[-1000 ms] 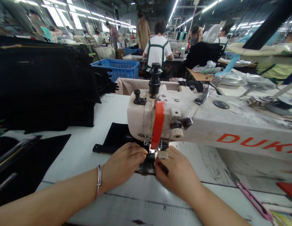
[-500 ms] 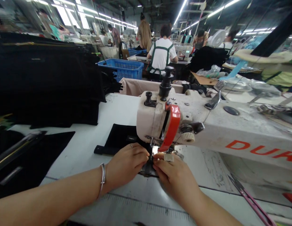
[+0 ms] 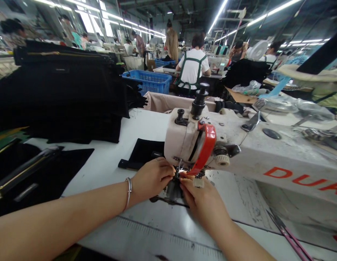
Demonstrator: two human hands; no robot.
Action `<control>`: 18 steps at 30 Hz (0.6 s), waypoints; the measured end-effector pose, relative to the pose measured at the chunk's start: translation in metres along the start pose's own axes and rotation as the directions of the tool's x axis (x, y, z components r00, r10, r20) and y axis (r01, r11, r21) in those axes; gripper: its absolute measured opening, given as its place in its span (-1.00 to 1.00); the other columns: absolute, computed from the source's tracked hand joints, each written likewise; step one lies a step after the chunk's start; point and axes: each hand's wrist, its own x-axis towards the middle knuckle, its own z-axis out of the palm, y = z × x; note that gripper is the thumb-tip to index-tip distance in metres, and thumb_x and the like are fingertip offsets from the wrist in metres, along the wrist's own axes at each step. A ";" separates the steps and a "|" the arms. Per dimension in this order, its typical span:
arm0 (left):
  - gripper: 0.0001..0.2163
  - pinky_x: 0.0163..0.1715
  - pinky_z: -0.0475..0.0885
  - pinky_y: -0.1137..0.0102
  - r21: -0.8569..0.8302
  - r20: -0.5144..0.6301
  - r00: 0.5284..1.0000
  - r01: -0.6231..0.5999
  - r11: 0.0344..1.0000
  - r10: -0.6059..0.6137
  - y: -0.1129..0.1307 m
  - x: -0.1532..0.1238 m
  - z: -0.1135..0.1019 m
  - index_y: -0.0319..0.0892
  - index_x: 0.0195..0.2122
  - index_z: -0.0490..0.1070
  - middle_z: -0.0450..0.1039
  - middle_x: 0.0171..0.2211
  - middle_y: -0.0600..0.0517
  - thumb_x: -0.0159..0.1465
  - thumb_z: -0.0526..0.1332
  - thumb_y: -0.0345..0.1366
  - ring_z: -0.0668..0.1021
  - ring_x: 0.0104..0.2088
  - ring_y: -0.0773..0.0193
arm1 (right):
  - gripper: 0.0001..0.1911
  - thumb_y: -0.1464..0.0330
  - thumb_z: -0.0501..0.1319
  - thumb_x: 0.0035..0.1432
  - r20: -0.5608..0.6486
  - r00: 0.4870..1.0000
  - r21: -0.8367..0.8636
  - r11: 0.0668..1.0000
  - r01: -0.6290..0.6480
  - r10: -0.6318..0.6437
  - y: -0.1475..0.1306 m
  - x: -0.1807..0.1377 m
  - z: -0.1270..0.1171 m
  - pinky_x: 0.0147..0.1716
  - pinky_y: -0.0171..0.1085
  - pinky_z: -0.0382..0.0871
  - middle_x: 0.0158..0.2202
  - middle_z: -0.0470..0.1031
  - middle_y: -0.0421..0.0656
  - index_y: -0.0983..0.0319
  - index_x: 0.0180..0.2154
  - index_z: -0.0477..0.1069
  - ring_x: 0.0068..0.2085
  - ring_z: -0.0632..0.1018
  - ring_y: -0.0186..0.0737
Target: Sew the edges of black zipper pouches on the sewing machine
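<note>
A black fabric piece (image 3: 142,152) with a small label (image 3: 157,154) lies on the bed of a white sewing machine (image 3: 175,134), partly hidden behind its head. My left hand (image 3: 153,177) is closed on the fabric's near edge, just left of the presser foot (image 3: 177,173). From the right, my right hand (image 3: 203,197) pinches the same edge, its fingertips beside the foot; a ring-like pale block shows on a finger. Between the two hands the metal plate (image 3: 173,190) is bare. A red guard (image 3: 207,145) curves above my right fingers.
A tall stack of black fabric pieces (image 3: 67,94) stands at the left, with zippered black pieces (image 3: 49,170) nearer me. Pink-handled thread snips (image 3: 289,233) lie at the right. Behind the machine are a blue crate (image 3: 149,81) and a seated person (image 3: 192,65).
The camera view has shifted, so everything sits farther right. The fabric's near edge has moved away from me, and more of the metal plate shows between my hands.
</note>
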 end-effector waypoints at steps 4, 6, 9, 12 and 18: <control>-0.90 -0.11 0.47 0.31 0.013 0.019 0.999 0.033 0.999 -0.033 -0.002 0.000 0.002 -0.20 -0.30 0.52 0.53 -0.26 0.01 0.25 0.25 -0.50 0.54 -0.20 0.19 | -0.78 0.49 0.10 0.31 -0.005 1.000 0.013 1.000 0.000 0.000 0.001 0.000 0.001 -0.09 -0.03 0.47 -0.07 0.53 0.00 0.28 -0.08 0.47 -0.09 0.49 0.01; -0.90 -0.12 0.47 0.31 0.017 0.021 0.999 0.043 0.999 -0.043 -0.002 0.000 0.002 -0.19 -0.30 0.52 0.53 -0.27 0.01 0.25 0.25 -0.50 0.54 -0.21 0.19 | -0.77 0.49 0.10 0.30 -0.004 1.000 0.010 1.000 -0.004 0.004 0.001 0.000 0.000 -0.09 -0.02 0.47 -0.06 0.52 0.00 0.28 -0.07 0.46 -0.10 0.49 0.01; -0.90 -0.11 0.47 0.30 0.025 0.019 0.999 0.035 0.999 -0.035 -0.002 0.000 0.002 -0.20 -0.29 0.51 0.53 -0.26 0.00 0.26 0.23 -0.51 0.53 -0.18 0.18 | -0.76 0.50 0.09 0.30 -0.015 1.000 0.003 1.000 -0.006 0.006 0.000 0.001 0.000 -0.08 -0.01 0.46 -0.05 0.52 0.00 0.27 -0.06 0.46 -0.10 0.48 0.01; -0.89 -0.10 0.46 0.31 0.017 0.008 1.000 0.028 0.999 -0.028 -0.002 0.000 0.003 -0.19 -0.29 0.51 0.53 -0.26 0.00 0.26 0.22 -0.50 0.53 -0.16 0.18 | -0.75 0.50 0.09 0.30 -0.016 1.000 0.008 1.000 -0.001 0.001 0.000 0.000 0.002 -0.10 -0.04 0.46 -0.04 0.51 -0.01 0.26 -0.05 0.45 -0.10 0.48 0.00; -0.89 -0.12 0.45 0.33 0.023 0.008 0.998 0.066 0.998 -0.066 -0.003 0.000 0.005 -0.18 -0.31 0.52 0.53 -0.27 0.01 0.25 0.24 -0.50 0.53 -0.20 0.20 | -0.76 0.50 0.10 0.28 -0.003 1.000 0.013 1.000 -0.029 0.029 0.002 -0.002 0.007 -0.12 -0.05 0.46 -0.06 0.51 -0.02 0.23 -0.07 0.46 -0.13 0.48 -0.02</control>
